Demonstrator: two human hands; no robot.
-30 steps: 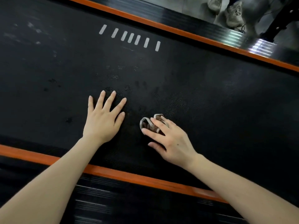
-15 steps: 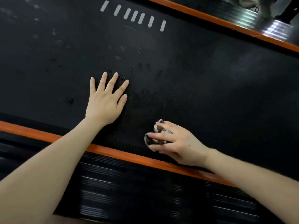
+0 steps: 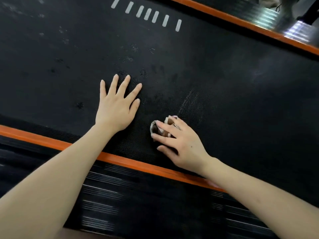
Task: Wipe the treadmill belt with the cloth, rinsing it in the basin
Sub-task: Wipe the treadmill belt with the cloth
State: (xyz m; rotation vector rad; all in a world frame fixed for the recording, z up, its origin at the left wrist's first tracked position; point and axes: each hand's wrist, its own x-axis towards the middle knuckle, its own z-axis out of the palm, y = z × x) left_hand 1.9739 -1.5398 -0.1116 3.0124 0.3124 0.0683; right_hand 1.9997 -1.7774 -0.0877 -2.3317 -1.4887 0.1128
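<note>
The right hand (image 3: 181,144) clutched the bunched cloth (image 3: 154,128) under its fingertips. The smudged treadmill belt (image 3: 224,75) stretched beyond them, and the left hand (image 3: 115,107) lay flat alongside, fingers spread.

Single head-worn wide-angle view; looks forward and steeply down onto treadmill belt (image 3: 241,100); near, belt fills most of frame; frame tilted, far orange rail (image 3: 241,23) crosses upper right; beyond it blurred, possibly floor.

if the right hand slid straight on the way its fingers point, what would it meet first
Most likely the left hand, lying flat on the treadmill belt. The right hand, holding the cloth, points left and slightly up at it, with only bare belt between them.
</note>
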